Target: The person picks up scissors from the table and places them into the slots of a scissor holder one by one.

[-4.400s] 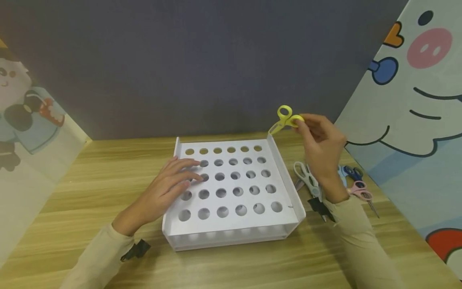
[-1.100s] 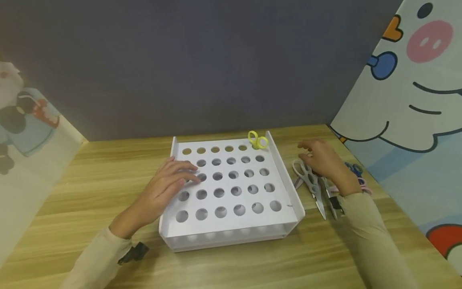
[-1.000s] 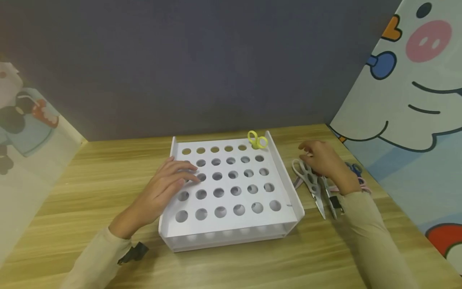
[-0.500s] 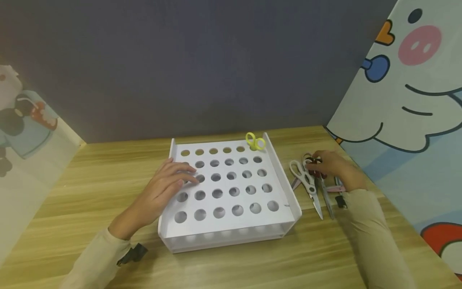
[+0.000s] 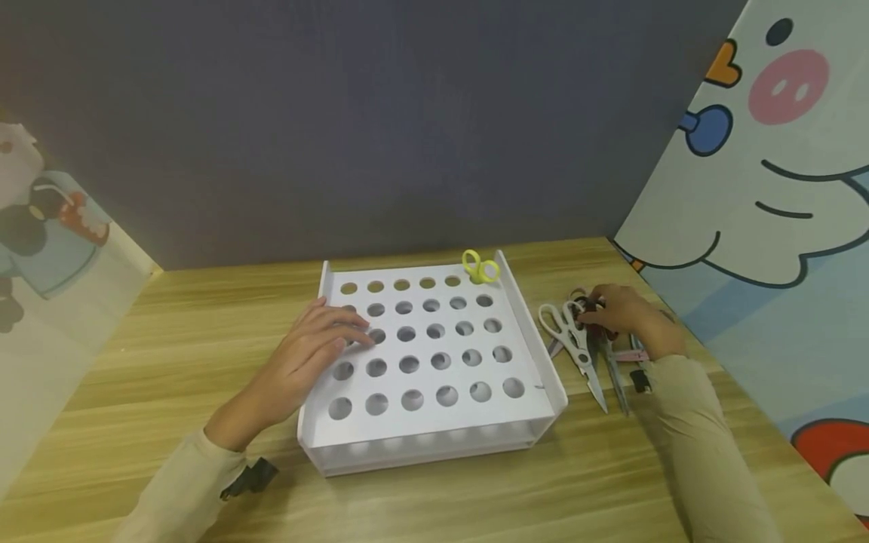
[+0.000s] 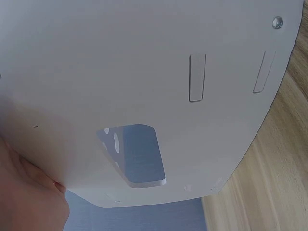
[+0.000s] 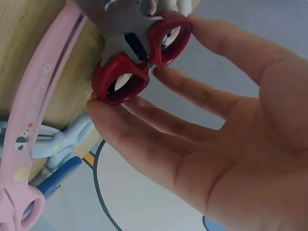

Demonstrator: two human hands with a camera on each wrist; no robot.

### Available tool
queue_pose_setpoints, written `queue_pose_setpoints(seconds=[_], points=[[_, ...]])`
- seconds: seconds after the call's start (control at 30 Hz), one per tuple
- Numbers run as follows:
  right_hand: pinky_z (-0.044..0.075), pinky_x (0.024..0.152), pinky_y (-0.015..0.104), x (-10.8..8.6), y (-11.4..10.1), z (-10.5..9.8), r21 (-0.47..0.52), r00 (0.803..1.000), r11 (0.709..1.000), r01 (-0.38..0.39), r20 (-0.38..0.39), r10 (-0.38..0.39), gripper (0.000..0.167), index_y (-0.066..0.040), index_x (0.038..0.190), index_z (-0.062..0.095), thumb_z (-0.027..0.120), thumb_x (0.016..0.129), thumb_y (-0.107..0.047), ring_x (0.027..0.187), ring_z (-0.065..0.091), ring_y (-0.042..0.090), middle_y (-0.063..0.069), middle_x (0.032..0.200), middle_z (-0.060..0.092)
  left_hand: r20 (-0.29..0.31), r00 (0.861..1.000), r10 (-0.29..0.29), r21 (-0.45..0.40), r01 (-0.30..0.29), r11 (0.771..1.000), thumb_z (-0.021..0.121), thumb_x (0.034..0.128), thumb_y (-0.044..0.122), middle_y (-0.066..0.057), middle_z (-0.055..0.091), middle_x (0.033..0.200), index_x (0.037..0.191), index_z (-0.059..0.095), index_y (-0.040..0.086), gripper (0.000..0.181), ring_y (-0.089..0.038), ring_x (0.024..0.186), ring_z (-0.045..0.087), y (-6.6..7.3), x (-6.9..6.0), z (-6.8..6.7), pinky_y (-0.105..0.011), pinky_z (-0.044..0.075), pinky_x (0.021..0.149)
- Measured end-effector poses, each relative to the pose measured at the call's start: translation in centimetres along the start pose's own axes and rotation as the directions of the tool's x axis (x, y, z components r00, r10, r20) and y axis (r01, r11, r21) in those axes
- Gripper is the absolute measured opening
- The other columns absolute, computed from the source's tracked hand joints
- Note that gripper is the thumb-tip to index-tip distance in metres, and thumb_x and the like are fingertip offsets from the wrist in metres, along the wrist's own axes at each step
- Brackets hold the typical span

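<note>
A white rack (image 5: 424, 426) with rows of round holes stands on the table, and my left hand (image 5: 299, 358) rests on its left part with fingers spread. In the left wrist view the rack's side panel (image 6: 144, 86) fills most of the picture. Yellow scissors (image 5: 480, 268) sit in the back right hole, handles up. My right hand (image 5: 621, 313) pinches the red handles of a pair of scissors (image 7: 120, 79) between thumb and fingers; their blades point toward the near side. White-handled scissors (image 5: 573, 339) lie just left of them.
Pink scissors (image 7: 29, 110), light blue scissors (image 7: 72, 137) and a dark blue handle (image 7: 57, 178) lie beside the red ones, partly hidden by my right hand in the head view. A dark back panel (image 5: 380, 136) and a cartoon-printed wall (image 5: 781, 211) bound the table (image 5: 204, 317).
The yellow scissors went from my right hand into the rack's back right hole. My right hand then moved down to the red-handled scissors; the white-handled ones shifted slightly left. My left hand stayed put.
</note>
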State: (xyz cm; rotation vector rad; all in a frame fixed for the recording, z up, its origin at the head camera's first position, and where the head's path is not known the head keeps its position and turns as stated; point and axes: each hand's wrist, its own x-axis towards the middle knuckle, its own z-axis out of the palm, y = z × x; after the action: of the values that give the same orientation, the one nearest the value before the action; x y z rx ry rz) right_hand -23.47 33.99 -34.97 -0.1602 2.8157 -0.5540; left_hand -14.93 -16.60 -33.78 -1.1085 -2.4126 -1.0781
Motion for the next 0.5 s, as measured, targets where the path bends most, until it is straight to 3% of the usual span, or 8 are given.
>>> queue_pose_setpoints(seconds=[0.33, 0.5], points=[[0.055, 0.060, 0.041, -0.1, -0.4, -0.5, -0.041, 0.996, 0.998, 0.056, -0.070, -0.059, 0.041, 0.014, 0.117, 0.061, 0.063, 0.096, -0.022, 0.057, 0.066, 0.024, 0.019, 0.085, 0.071, -0.007, 1.000, 0.003, -0.007, -0.004, 1.000, 0.041, 0.1013, 0.004, -0.004, 0.064, 0.123, 0.108, 0.071, 0.013, 0.032, -0.023, 0.128, 0.050, 0.1, 0.0, 0.0, -0.054, 0.006, 0.122], [0.057, 0.067, 0.048, -0.2, -1.1, -0.9, -0.095, 0.983, 0.991, 0.097, -0.146, -0.111, 0.037, 0.011, 0.111, 0.067, 0.066, 0.095, -0.022, 0.064, 0.067, 0.022, 0.023, 0.094, 0.072, -0.029, 0.999, 0.016, -0.015, -0.016, 1.000, 0.041, 0.1007, 0.003, -0.003, 0.065, 0.122, 0.108, 0.071, 0.014, 0.033, -0.026, 0.126, 0.051, 0.2, 0.0, 0.1, -0.054, 0.007, 0.122]])
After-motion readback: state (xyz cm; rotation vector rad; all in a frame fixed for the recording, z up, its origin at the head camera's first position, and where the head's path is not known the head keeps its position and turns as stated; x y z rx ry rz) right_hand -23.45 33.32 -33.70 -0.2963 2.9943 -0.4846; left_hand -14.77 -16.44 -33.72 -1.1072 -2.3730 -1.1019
